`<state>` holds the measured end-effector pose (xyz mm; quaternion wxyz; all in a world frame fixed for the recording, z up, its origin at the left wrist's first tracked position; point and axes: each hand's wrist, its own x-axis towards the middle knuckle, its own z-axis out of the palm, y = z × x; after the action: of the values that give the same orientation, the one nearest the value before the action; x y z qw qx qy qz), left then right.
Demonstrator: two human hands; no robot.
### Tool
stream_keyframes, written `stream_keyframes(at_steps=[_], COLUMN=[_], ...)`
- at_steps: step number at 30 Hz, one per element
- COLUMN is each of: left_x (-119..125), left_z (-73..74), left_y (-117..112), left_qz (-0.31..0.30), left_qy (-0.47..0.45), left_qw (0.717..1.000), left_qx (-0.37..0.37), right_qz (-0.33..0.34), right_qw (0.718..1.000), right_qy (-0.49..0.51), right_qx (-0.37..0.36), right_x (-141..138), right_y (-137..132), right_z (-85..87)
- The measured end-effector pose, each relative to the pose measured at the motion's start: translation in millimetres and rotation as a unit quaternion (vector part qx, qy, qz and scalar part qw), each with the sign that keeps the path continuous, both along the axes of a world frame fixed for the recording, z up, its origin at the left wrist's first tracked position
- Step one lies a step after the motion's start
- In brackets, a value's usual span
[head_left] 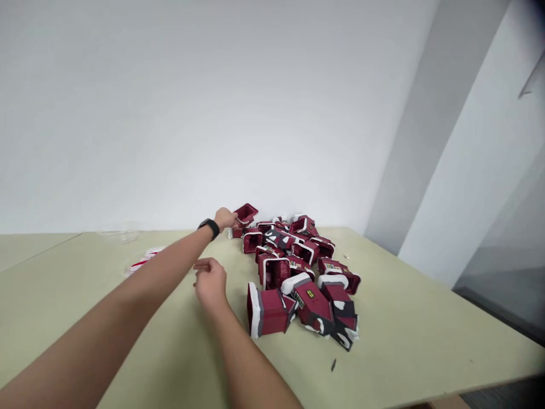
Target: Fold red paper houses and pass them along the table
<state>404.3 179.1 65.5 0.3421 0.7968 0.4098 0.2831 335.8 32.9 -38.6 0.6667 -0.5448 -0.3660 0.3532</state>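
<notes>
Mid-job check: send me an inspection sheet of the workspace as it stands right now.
Surface: pale green tabletop.
Job's things: heap of dark red boxes with white trim, lying at mixed angles.
Clutter: red-and-white strips, clear plastic piece, small dark scrap.
Grippers: left hand grips a far box by its rim; right hand open, touching nothing.
Cables: nothing seen.
Surroundings: white wall, grey wall section.

Surface: pale green-beige table [409,324], seam at far left
Main lot: heaped dark red boot-shaped boxes [293,267], white trim, some printed labels
Left of lot: clear plastic piece [121,233]; red-and-white packet [142,261]
Loose: small dark scrap [333,364]
</notes>
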Motion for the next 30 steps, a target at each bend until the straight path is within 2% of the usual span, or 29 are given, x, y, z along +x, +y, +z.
stream_keyframes(at_steps=[3, 6, 8, 10, 12, 14, 16, 18, 20, 22, 25, 27, 30], left_x=[-45, -99, -132, -159, -183, -204, -226, -245, -260, -266, -263, -258, -254], left_z=[-0.8, -7.8, -15.5, -21.0, -20.6, -14.9, -9.5, -10.5, -20.0, -34.9, -55.1, -61.9, -63.9], left_y=[-6, -32, -56, -79, -91, -88, -71, -48, -29, -19, -17, -18, -18], left_qz=[-0.032, -0.058, -0.073, -0.098, -0.107, -0.058, 0.047, 0.133, 0.158, 0.141, 0.107, 0.102, 0.108], left_qy=[-0.062, -0.100, -0.116, -0.114, -0.088, -0.075, -0.074, -0.023, 0.082, 0.162, 0.208, 0.226, 0.233], left_qw=[0.995, 0.986, 0.980, 0.972, 0.968, 0.982, 0.996, 0.984, 0.963, 0.953, 0.952, 0.947, 0.942], left_qx=[-0.071, -0.120, -0.146, -0.182, -0.207, -0.161, -0.028, 0.120, 0.201, 0.213, 0.196, 0.205, 0.219], right_qz=[-0.013, -0.004, 0.039, 0.094, 0.122, 0.111, 0.082, 0.052, 0.032, 0.027, 0.036, 0.041, 0.045], right_qw=[0.996, 0.981, 0.954, 0.915, 0.888, 0.881, 0.894, 0.914, 0.931, 0.940, 0.947, 0.952, 0.962], right_qy=[0.089, 0.193, 0.290, 0.377, 0.426, 0.441, 0.423, 0.389, 0.355, 0.331, 0.313, 0.297, 0.263], right_qx=[-0.001, 0.027, 0.066, 0.104, 0.125, 0.129, 0.119, 0.099, 0.084, 0.075, 0.063, 0.057, 0.058], right_x=[6, 15, 19, 21, 19, 16, 12, 9, 8, 7, 6, 6, 5], right_y=[3, -4, -12, -19, -24, -26, -27, -26, -26, -26, -26, -26, -27], right_z=[2.8, 12.0, 19.2, 25.0, 28.5, 29.8, 29.3, 27.3, 24.2, 20.8, 17.3, 16.4, 15.2])
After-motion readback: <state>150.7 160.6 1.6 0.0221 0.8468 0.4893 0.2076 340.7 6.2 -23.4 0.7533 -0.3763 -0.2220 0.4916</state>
